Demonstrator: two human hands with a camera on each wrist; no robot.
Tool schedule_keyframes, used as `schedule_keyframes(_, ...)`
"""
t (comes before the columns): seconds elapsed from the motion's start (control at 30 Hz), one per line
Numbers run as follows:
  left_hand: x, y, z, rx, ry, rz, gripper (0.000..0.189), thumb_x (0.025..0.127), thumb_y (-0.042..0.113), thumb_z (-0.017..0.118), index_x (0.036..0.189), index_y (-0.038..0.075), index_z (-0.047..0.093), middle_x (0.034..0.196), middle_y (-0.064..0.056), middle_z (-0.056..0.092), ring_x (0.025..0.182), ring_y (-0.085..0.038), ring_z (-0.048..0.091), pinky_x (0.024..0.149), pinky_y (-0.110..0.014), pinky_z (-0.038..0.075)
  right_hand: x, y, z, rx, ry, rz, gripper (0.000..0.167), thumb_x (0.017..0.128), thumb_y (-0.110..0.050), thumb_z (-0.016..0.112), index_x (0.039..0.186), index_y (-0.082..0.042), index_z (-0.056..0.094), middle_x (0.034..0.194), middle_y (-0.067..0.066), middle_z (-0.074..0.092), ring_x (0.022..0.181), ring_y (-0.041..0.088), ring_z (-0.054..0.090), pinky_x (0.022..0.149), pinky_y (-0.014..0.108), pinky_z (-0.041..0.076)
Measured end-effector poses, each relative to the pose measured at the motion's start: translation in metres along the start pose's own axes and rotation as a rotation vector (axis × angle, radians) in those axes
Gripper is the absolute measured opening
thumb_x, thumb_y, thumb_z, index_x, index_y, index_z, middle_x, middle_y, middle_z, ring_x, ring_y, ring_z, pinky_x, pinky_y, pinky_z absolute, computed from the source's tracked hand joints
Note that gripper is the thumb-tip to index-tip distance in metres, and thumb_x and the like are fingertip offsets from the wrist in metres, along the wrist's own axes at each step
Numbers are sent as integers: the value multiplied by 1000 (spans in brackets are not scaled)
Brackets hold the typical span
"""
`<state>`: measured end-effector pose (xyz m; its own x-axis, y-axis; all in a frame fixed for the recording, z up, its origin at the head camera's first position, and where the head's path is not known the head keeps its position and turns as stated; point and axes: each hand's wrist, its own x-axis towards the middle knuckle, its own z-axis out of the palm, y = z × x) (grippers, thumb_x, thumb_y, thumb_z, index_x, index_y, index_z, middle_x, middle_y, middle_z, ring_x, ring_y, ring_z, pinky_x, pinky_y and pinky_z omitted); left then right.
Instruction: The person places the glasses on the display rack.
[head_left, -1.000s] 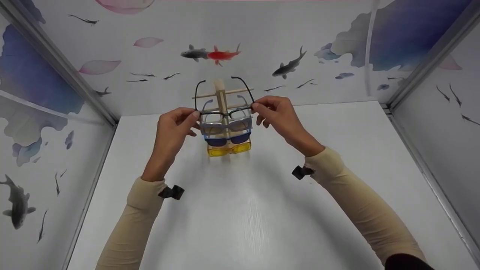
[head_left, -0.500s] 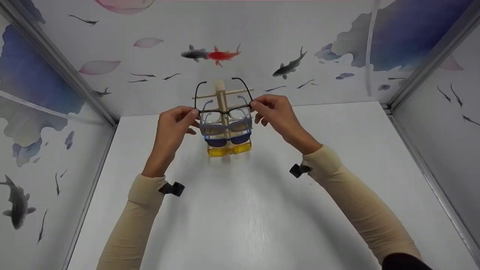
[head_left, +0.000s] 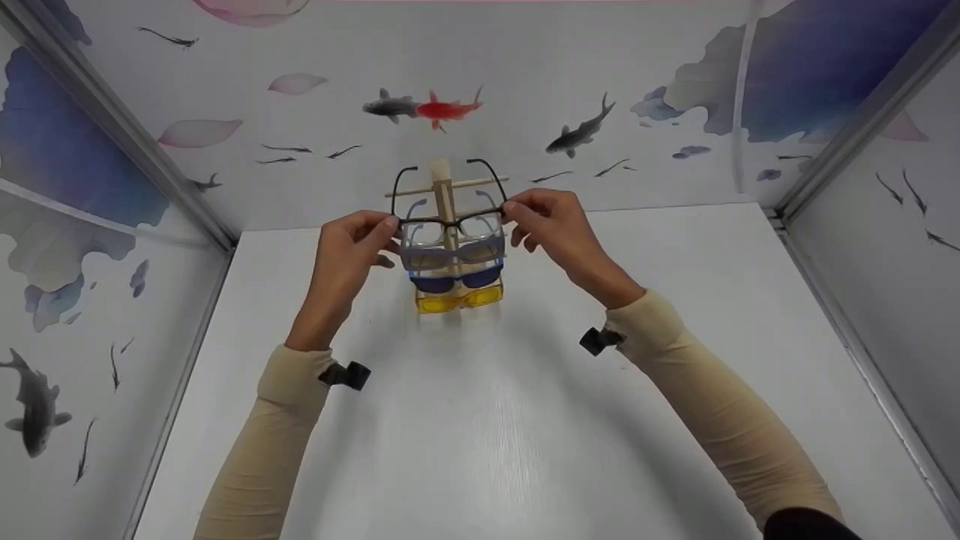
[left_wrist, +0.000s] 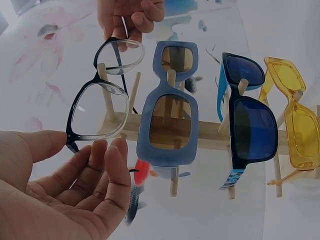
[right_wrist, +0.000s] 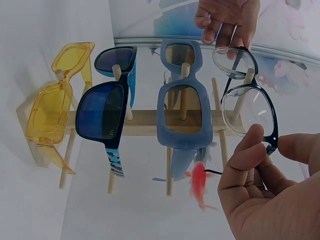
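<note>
In the head view my left hand point(head_left: 337, 259) and right hand point(head_left: 555, 232) each pinch one front corner of the black-and-clear eyeglasses point(left_wrist: 96, 78), near the hinges. Thumb and fingertips hold the frame, and its arms point back past the top peg of a wooden display stand point(head_left: 442, 184). In both wrist views the lenses stand in front of the stand's end pegs. Below in the head view, grey-blue sunglasses point(left_wrist: 144, 132), dark blue sunglasses point(left_wrist: 255, 130) and yellow glasses point(left_wrist: 306, 137) sit one under another on the stand.
The stand is upright near the back of the white table point(head_left: 480, 420). Behind it rises a back wall point(head_left: 510, 45) printed with fish and petals. Side panels point(head_left: 900, 225) with metal edges close in both sides.
Over the second, the front of the eyeglasses has risen slightly with both hands. Since half a second ago, their arm tips have dipped a little. The other glasses stay put.
</note>
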<state>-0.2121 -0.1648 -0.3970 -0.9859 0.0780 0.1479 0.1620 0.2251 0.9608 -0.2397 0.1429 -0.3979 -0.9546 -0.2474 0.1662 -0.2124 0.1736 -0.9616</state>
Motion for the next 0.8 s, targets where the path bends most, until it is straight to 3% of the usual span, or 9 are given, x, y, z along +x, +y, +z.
schedule_keyframes(0.53, 2, -1, 2, -1, -5, 3, 34, 115, 25, 63, 128, -4, 74, 116, -19, 75, 100, -30, 76, 80, -32, 64, -2, 1, -3, 12, -4, 12, 27, 113, -25, 66, 122, -2, 76, 119, 25, 75, 81, 22, 71, 70, 28, 57)
schedule_keyframes(0.8, 0, -6, -2, 12, 11, 9, 33, 115, 28, 63, 128, 1, 76, 116, -18, 75, 101, -29, 75, 81, -32, 64, -9, 3, -7, -36, 15, 15, 28, 113, -26, 65, 126, -4, 76, 113, 11, 77, 83, 24, 71, 71, 31, 59)
